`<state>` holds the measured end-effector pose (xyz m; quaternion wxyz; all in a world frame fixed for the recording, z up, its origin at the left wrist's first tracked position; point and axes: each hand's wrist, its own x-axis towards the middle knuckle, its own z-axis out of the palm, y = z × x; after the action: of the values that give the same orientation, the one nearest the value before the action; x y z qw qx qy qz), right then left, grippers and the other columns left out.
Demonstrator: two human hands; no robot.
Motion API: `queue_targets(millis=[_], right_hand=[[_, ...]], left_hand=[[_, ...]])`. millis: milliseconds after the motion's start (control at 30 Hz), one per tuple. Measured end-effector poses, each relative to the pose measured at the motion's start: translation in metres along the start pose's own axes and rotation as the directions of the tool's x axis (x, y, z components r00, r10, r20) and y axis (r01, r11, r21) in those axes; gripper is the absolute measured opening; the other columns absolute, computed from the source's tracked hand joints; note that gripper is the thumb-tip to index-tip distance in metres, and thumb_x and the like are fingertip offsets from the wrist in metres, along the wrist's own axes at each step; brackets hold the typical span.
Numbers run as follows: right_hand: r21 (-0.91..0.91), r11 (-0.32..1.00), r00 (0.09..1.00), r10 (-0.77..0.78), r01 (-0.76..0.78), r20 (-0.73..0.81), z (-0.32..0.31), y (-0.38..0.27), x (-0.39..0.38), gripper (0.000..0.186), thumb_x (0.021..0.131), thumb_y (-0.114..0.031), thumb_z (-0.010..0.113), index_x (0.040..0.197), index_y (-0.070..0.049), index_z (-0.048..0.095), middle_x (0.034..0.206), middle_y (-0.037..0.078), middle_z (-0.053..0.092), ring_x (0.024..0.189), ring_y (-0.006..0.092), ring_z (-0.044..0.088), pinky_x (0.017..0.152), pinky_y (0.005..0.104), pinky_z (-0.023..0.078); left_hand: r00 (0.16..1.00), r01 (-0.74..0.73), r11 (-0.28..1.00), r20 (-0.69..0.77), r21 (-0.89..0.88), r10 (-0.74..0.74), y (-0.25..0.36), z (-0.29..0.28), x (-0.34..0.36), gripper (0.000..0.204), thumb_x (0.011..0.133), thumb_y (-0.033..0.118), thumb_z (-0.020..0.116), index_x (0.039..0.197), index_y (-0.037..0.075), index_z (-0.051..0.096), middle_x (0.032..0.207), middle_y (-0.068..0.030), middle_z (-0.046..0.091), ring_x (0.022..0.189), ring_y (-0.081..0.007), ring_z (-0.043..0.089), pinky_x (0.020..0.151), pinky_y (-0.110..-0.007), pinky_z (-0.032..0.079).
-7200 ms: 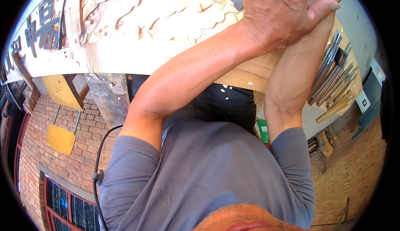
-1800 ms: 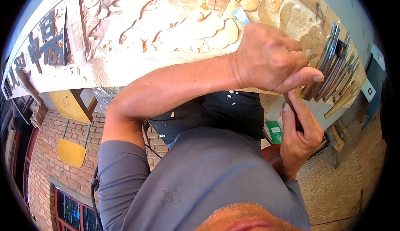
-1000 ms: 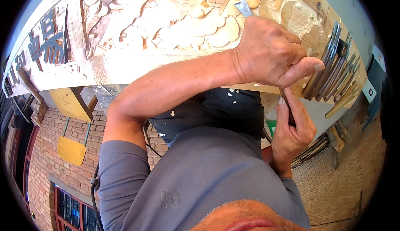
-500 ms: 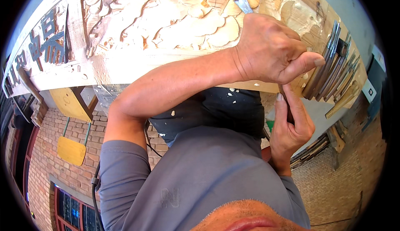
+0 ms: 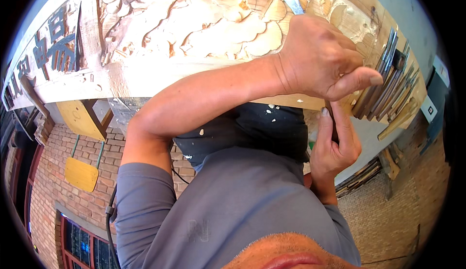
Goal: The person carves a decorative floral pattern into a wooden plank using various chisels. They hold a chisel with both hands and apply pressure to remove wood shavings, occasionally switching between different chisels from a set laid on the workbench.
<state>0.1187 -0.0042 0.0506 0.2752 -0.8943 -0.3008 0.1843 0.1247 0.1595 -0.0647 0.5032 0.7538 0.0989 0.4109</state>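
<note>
My left hand is closed around the shaft of a wood chisel, its thumb lying to the right. The bright, flared blade sticks out past the fist and rests at the carved scallop shapes of a pale wooden panel. Nearer my body, below that fist, my right hand pinches the chisel's dark handle end between thumb and fingers. The middle of the tool is hidden by the left hand. My left forearm crosses over the panel's near edge.
A row of chisels and gouges lies at the panel's right end. Dark painted carved characters stand at the left. A yellow chair is on the brick floor, lower left. More wooden tools or sticks lie below the bench at right.
The chisel blade and my left hand have shifted slightly right across the carving. My right hand has moved a little left, still on the handle end.
</note>
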Motion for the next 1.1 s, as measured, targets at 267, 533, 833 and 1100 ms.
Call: queue_targets(millis=[267, 533, 833, 1100], right_hand=[[0.000, 1.000, 0.993, -0.016, 0.017, 0.118, -0.055, 0.035, 0.010, 0.025, 0.096, 0.010, 0.073, 0.120, 0.007, 0.077, 0.095, 0.012, 0.077, 0.081, 0.0150, 0.069, 0.075, 0.0286, 0.055], [0.030, 0.978, 0.957, -0.207, 0.205, 0.203, -0.065, 0.046, 0.039, 0.031, 0.092, 0.012, 0.076, 0.124, 0.008, 0.077, 0.087, 0.011, 0.072, 0.077, 0.0139, 0.065, 0.071, 0.0263, 0.051], [0.096, 0.952, 0.909, -0.306, 0.290, 0.284, -0.074, 0.061, 0.073, 0.030, 0.088, 0.014, 0.077, 0.117, 0.005, 0.079, 0.087, 0.015, 0.075, 0.073, 0.0190, 0.070, 0.065, 0.0291, 0.052], [0.058, 0.968, 0.853, -0.244, 0.246, 0.462, -0.088, 0.053, 0.115, 0.040, 0.089, 0.016, 0.074, 0.126, 0.004, 0.079, 0.095, 0.014, 0.078, 0.075, 0.0175, 0.070, 0.065, 0.0292, 0.054]], left_hand=[[0.928, -0.267, 0.963, 0.278, 0.025, 0.250, 0.006, 0.002, -0.012, 0.054, 0.096, 0.064, 0.070, 0.074, 0.016, 0.059, 0.073, 0.0014, 0.051, 0.061, -0.0179, 0.059, 0.052, -0.033, 0.046], [0.911, -0.244, 0.969, 0.353, 0.050, 0.211, 0.007, 0.004, -0.014, 0.058, 0.096, 0.067, 0.068, 0.072, 0.015, 0.059, 0.071, -0.0006, 0.052, 0.060, -0.0195, 0.061, 0.052, -0.035, 0.049], [0.947, -0.153, 0.963, 0.312, 0.222, 0.078, 0.008, 0.006, -0.018, 0.057, 0.099, 0.064, 0.066, 0.070, 0.016, 0.058, 0.067, 0.0000, 0.052, 0.055, -0.0189, 0.059, 0.050, -0.034, 0.047], [0.966, -0.100, 0.962, 0.257, 0.253, 0.033, 0.003, 0.010, -0.012, 0.046, 0.099, 0.057, 0.070, 0.080, 0.016, 0.061, 0.074, 0.0004, 0.055, 0.062, -0.0186, 0.062, 0.054, -0.033, 0.049]])
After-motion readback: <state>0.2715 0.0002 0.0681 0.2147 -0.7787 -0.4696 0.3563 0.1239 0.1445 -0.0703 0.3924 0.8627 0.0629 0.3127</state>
